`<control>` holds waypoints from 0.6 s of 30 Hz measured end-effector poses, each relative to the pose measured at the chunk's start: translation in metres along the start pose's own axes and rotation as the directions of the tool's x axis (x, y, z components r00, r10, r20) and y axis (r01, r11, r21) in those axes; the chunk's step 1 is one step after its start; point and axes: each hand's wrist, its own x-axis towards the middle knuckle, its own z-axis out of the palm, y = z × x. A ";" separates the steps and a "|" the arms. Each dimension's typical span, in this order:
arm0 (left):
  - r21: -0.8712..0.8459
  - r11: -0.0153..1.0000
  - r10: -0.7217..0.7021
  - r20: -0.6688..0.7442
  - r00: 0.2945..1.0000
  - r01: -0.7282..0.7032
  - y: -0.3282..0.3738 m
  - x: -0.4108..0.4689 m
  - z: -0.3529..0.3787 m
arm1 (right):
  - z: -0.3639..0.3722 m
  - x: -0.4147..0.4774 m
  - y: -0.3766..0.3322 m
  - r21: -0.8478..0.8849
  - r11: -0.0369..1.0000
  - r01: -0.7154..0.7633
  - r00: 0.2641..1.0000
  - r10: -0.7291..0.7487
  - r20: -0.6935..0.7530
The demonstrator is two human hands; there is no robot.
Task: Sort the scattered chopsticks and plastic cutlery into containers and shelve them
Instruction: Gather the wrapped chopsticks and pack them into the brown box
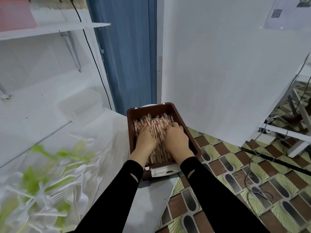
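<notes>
Both your hands are inside the brown box (149,109), which sits at the desk (101,125) corner. The box is packed with wrapped chopsticks (156,123), lying lengthwise and filling it nearly to the rim.

Your left grip (146,137) lies flat on the bundle in the box's left half, fingers fairly straight and pressing down on the wrappers — an open hand, holding nothing. Your right grip (176,137) rests on the box's right half with its fingertips bent down into the sticks; you cannot tell whether they pinch any or only press.

Left of the box, the plastic cutlery (80,174) is scattered loose over the desk — clear and white forks and spoons, with some blurred green pieces among them. Right of the box the patterned floor (235,174) shows. A white wall shelf (50,29) hangs well above and left of the box.
</notes>
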 end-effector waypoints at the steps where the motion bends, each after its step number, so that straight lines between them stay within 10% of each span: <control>1: -0.033 0.999 -0.004 -0.035 0.999 0.003 0.000 0.000 0.000 | 0.000 0.000 0.000 0.002 1.000 0.008 1.000 -0.008 -0.012; 18: 0.152 0.980 -0.160 0.239 0.958 0.126 0.007 -0.003 0.001 | -0.001 0.000 0.000 -0.002 1.000 0.021 1.000 -0.021 0.011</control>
